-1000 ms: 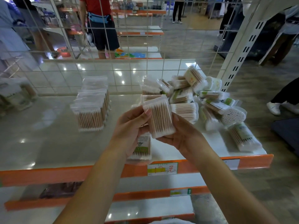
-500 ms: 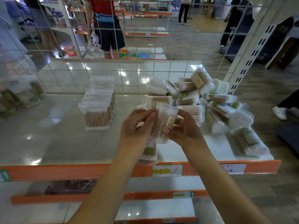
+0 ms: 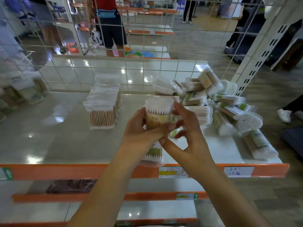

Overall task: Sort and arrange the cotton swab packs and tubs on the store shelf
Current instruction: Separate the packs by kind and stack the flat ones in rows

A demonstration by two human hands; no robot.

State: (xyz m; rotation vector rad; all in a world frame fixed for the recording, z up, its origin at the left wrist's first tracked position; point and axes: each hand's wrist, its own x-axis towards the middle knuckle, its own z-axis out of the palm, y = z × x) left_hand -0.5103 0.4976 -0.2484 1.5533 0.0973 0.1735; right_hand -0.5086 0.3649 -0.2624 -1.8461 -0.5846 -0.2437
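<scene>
My left hand (image 3: 141, 133) grips a clear pack of cotton swabs (image 3: 158, 114) upright above the shelf, its yellow label facing me. My right hand (image 3: 186, 136) is beside it on the right, fingers loosely spread, fingertips touching the pack's upper right side. Another swab pack (image 3: 154, 153) lies flat on the shelf under my hands, mostly hidden. A neat row of flat swab packs (image 3: 103, 107) stands at the shelf's middle left. A jumbled heap of packs and round tubs (image 3: 218, 105) fills the right end.
The white shelf (image 3: 49, 136) has an orange front edge (image 3: 65, 171) with price tags. A wire grid (image 3: 147, 46) backs it. More packs (image 3: 24, 90) stand blurred at far left. A white upright post (image 3: 255, 63) rises at right. People stand beyond the grid.
The pack has been turned from lying flat in both hands to standing upright in my left hand. My right hand has loosened its hold and opened.
</scene>
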